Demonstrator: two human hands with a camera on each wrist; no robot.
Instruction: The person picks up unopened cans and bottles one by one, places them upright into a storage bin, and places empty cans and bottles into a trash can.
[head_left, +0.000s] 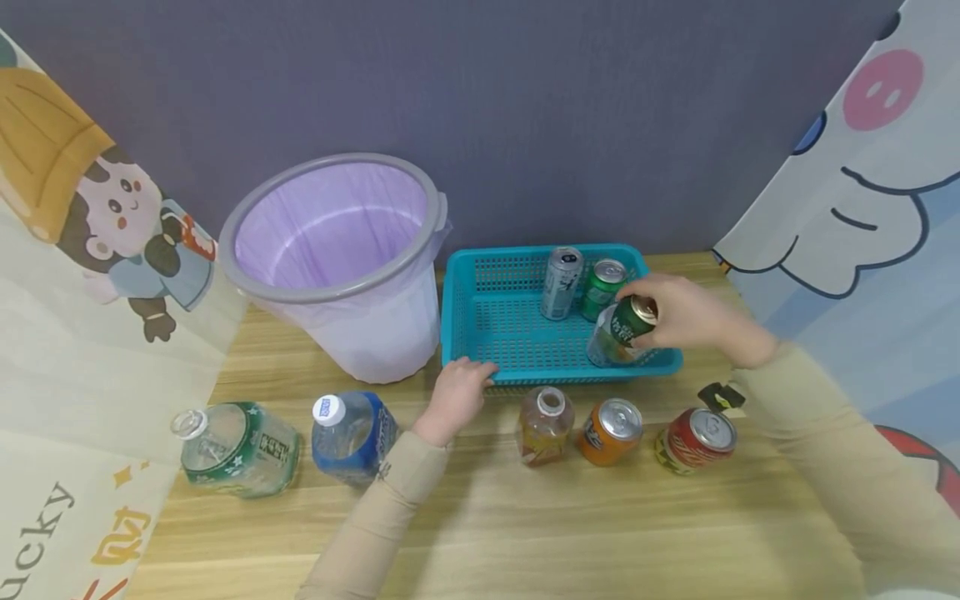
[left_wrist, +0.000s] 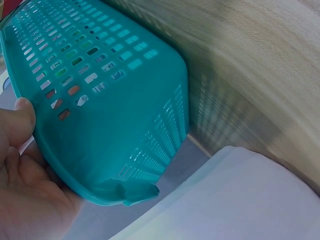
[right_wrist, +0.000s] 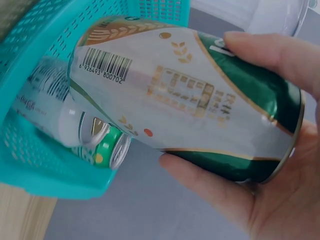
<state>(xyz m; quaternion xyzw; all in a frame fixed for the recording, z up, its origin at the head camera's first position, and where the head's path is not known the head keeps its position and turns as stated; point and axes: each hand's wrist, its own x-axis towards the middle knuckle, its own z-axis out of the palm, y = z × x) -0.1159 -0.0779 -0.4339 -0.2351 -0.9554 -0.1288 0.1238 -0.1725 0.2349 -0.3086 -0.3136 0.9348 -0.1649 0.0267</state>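
Near the counter's left edge stands a green-labelled bottle (head_left: 243, 450), with a blue-labelled bottle (head_left: 356, 442) under a white cap to its right; behind them, toward the counter's back edge, is a lined bin (head_left: 382, 329). Beside the bin, the left hand (head_left: 456, 400) pinches the rim of the blue basket (head_left: 491, 317) at its front left corner, thumb against the rim and fingers curled behind it, apparently steadying it. An uncapped bottle (head_left: 543, 429) stands in front of the basket's front edge. Inside, by the back edge, a silver can (head_left: 561, 287) and, just to its right, a green can (head_left: 602, 287) stand upright. At the basket's front right corner, the right hand (head_left: 671, 312) holds the green-and-white can (right_wrist: 175, 100) between thumb and fingers by its upper end, tilted; whether its lower end touches the basket floor I cannot tell. Farther right, in front of the basket, are an orange can (head_left: 609, 433) and a red can (head_left: 693, 442). The step in hand looks like setting the green-and-white can among the others; the next move would seem to call for righting it, then loosening the right hand's grip once its base is supported.
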